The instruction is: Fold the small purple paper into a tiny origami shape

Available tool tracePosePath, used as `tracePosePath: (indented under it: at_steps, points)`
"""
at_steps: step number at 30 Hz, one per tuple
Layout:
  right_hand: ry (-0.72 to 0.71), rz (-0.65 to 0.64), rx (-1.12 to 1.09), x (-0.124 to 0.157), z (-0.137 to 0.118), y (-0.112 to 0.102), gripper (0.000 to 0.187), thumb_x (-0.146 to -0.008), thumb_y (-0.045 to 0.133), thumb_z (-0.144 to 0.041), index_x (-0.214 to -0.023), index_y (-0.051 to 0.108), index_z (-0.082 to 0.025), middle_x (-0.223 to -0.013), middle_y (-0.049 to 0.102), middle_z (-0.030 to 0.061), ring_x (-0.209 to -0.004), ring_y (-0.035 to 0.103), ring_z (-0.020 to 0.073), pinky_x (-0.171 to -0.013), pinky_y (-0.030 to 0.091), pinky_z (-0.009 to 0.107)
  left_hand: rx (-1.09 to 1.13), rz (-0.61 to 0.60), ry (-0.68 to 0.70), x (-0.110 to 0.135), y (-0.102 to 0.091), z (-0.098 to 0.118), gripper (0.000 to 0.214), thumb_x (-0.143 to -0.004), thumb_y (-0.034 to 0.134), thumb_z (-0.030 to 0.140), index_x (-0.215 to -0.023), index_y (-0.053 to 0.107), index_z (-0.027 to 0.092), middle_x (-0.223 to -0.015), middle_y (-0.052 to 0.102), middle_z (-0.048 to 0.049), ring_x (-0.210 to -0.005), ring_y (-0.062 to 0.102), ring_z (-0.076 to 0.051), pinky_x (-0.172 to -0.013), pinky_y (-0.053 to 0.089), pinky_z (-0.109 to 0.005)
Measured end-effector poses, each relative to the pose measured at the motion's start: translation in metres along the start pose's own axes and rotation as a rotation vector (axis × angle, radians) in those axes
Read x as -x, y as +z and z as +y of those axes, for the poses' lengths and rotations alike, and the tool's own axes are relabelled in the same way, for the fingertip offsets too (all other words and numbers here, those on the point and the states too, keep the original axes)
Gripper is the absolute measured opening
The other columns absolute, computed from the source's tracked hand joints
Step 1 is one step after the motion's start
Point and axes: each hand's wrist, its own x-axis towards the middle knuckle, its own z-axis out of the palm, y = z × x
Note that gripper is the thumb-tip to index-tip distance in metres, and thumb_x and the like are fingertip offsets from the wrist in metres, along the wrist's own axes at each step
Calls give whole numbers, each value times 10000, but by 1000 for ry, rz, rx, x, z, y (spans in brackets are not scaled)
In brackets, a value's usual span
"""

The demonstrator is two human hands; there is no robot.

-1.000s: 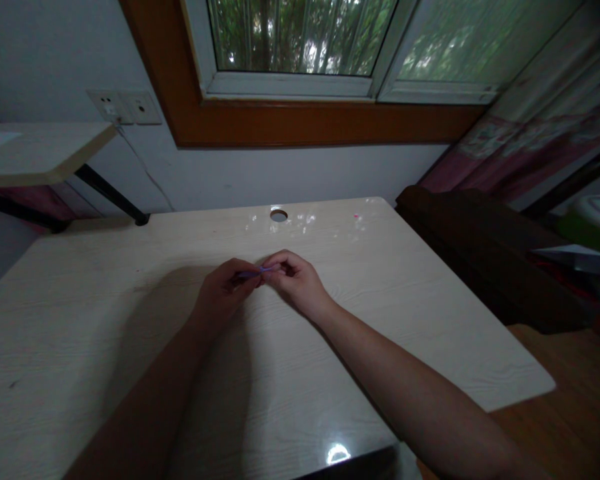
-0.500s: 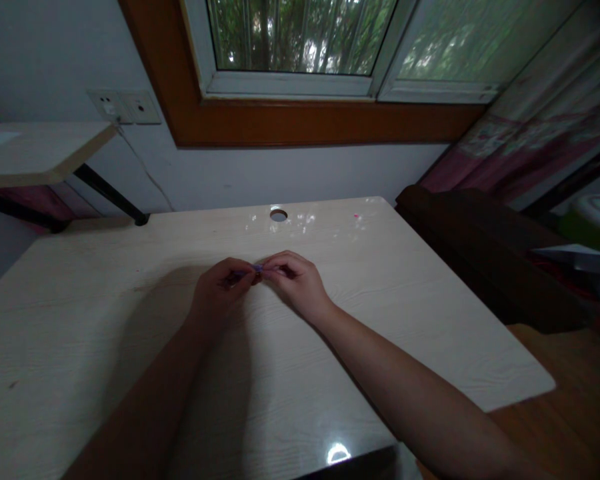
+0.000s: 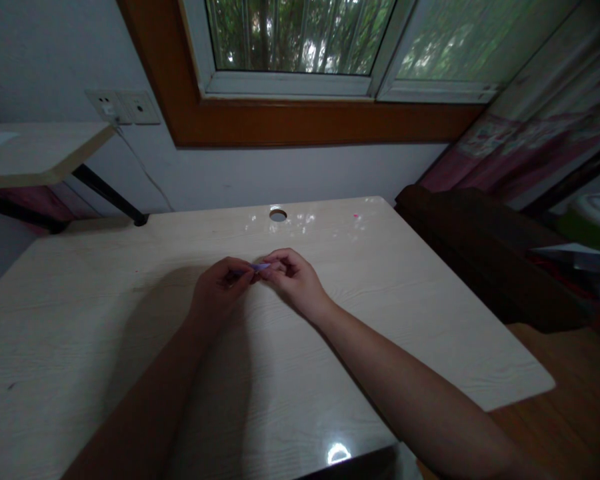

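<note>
Small purple folded paper strip [image 3: 258, 267] sits pinched between both hands above the pale wood-grain desk [image 3: 380, 320], mid-desk. Left hand [image 3: 219, 288] fingers closed on one end; right hand [image 3: 291, 279] fingers closed on the other. Round cable hole [image 3: 278, 215] lies beyond.

Left hand [image 3: 219, 288], right hand [image 3: 296, 281], purple strip [image 3: 260, 267]

Purple strip [image 3: 259, 267], pale wood-grain desk [image 3: 380, 280]

Single head-worn view, forward-down across desk [image 3: 405, 300] toward window [image 3: 300, 33]; left hand [image 3: 220, 288], right hand [image 3: 296, 283] centred, near.
</note>
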Motion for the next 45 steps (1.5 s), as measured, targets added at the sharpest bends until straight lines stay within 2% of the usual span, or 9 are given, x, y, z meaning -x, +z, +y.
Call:
tracePosePath:
  at_steps: [4, 11, 15, 22, 32, 39, 45]
  points:
    - [-26, -56, 19, 1, 0, 1, 213, -809, 748, -337, -960, 651, -223, -865, 704, 20, -798, 697, 164, -759, 548, 313, -61, -37, 29, 0, 1, 1, 129, -814, 720, 291, -850, 664, 180, -864, 711, -39, -766, 683, -157, -736, 559, -265]
    - [-162, -20, 225, 0, -7, -2, 95, -829, 731, -317, -858, 715, -228, -921, 656, 38, -840, 673, 166, -794, 549, 323, -1, 4, -21, 1, 4, -3, 225, -777, 752, 318, -907, 620, 189, -855, 719, -36, -766, 703, -174, -737, 575, -299]
    - [-135, -26, 185, 0, -5, -3, 103, -840, 719, -320, -872, 700, -224, -939, 642, 35, -808, 679, 156, -768, 556, 318, 22, 23, -45, 1, 5, -5, 286, -767, 765, 314, -953, 587, 190, -845, 708, -30, -768, 708, -176, -722, 574, -301]
    - [-136, -3, 199, 0, -3, -3, 107, -822, 741, -313, -856, 705, -218, -894, 631, 21, -787, 659, 140, -734, 536, 293, -2, -18, -38, 2, 4, 0, 225, -814, 725, 323, -948, 608, 186, -836, 711, -29, -776, 702, -169, -727, 570, -291]
    - [-4, -49, 4, 0, -2, 0, 186, -791, 765, -340, -856, 655, -205, -841, 687, 21, -777, 720, 180, -777, 569, 346, 0, -36, -51, 2, 5, 2, 193, -819, 714, 329, -926, 640, 187, -810, 710, -25, -770, 703, -176, -735, 570, -300]
    - [71, -17, 11, -1, -1, -1, 208, -786, 755, -353, -883, 657, -197, -806, 731, 32, -774, 714, 176, -797, 564, 359, 89, -9, -100, -1, 6, 4, 214, -808, 728, 339, -910, 625, 181, -796, 716, -30, -740, 708, -176, -727, 578, -310]
    - [63, -8, 6, -1, 2, -2, 197, -784, 751, -339, -884, 660, -195, -799, 728, 32, -753, 708, 175, -787, 563, 363, 114, -23, -105, -1, 6, 0, 221, -813, 722, 340, -912, 618, 172, -808, 716, -34, -754, 706, -174, -741, 573, -320]
